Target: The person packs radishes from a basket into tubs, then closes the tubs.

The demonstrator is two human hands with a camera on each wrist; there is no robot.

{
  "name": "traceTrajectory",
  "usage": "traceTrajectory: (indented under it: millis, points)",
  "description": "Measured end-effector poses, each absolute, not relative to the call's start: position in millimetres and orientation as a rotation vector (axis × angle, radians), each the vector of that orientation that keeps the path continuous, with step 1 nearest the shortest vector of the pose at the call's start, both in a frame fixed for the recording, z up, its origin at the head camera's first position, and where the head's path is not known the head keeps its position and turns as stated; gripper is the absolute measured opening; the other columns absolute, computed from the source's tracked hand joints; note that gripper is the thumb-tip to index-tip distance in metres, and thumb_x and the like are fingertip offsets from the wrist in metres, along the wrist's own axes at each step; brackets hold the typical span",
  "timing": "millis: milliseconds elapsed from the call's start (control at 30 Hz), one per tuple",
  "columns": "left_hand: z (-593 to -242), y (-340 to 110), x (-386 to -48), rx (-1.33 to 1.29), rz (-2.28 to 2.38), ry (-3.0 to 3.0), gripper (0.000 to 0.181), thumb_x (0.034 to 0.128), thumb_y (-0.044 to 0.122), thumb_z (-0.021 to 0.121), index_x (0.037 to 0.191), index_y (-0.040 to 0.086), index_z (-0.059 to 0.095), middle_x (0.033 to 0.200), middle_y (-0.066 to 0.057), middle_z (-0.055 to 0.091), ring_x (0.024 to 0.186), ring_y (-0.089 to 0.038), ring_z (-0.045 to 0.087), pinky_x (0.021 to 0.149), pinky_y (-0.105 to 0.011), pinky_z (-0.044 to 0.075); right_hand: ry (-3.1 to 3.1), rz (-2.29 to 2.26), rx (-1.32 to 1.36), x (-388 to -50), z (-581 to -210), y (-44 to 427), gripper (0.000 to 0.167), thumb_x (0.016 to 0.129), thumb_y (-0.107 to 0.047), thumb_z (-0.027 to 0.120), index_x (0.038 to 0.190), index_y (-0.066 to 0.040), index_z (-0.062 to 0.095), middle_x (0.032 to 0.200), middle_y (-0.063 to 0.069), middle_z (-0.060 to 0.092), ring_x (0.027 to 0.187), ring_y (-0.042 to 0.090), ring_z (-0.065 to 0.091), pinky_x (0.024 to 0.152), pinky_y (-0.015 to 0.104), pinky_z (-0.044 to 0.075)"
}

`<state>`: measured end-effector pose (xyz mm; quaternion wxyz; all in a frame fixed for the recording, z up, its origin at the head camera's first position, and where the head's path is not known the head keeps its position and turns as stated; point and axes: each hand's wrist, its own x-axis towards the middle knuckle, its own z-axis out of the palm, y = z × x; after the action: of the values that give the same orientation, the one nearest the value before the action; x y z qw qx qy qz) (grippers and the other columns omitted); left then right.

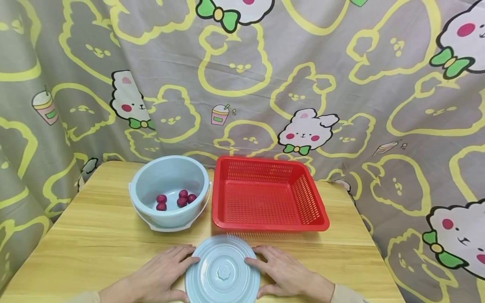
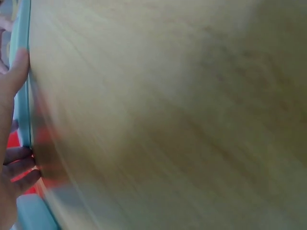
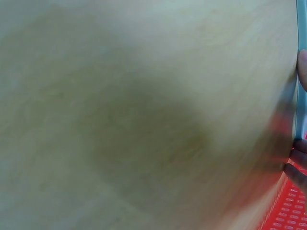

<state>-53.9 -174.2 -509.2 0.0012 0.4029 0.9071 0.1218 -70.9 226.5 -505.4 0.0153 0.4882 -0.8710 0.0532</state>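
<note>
In the head view a round light-blue lid (image 1: 223, 272) with a small knob lies on the table near the front edge. My left hand (image 1: 161, 271) grips its left rim, index finger over the edge and thumb lower down. On the opposite side, my right hand (image 1: 282, 271) holds the rim in much the same way. The left wrist view shows the lid's edge (image 2: 24, 110) low against the wood, the left fingertips (image 2: 29, 179) touching the table beside it. Behind the lid, a light-blue bucket (image 1: 166, 170) contains several dark red, plum-like round fruits (image 1: 182, 202).
A red perforated plastic basket (image 1: 261, 202) stands right of the bucket, behind the lid. The bucket's white handle (image 1: 172, 229) hangs down at its front. A patterned grey curtain (image 1: 242, 97) closes off the back and sides of the wooden table (image 1: 91, 235).
</note>
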Motion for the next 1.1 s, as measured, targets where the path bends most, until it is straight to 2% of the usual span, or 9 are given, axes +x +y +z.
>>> traceTrajectory:
  millis: [833,1100]
  points:
    - [-517,-178,-50,1.426,0.438,2.967,0.085,0.0832,0.084,0.057,0.138,0.019,0.065,0.142,-0.001,0.061,0.124,-0.02,0.063,0.097,-0.046,0.06,-2.75,0.316,1.478,-67,-510,229,0.086,0.087,-0.077,0.063,0.158,-0.032,0.045,0.153,0.003,0.054,0.133,0.018,0.06,0.104,0.045,0.057]
    - [-504,-182,-44,1.184,0.497,2.817,0.082,0.0876,0.083,0.054,0.146,0.026,0.06,0.153,0.001,0.057,0.133,-0.023,0.059,0.104,-0.051,0.057,-2.774,0.442,1.465,-62,-508,232,0.082,0.088,-0.073,0.065,0.157,-0.032,0.046,0.158,0.001,0.05,0.137,0.019,0.058,0.102,0.044,0.059]
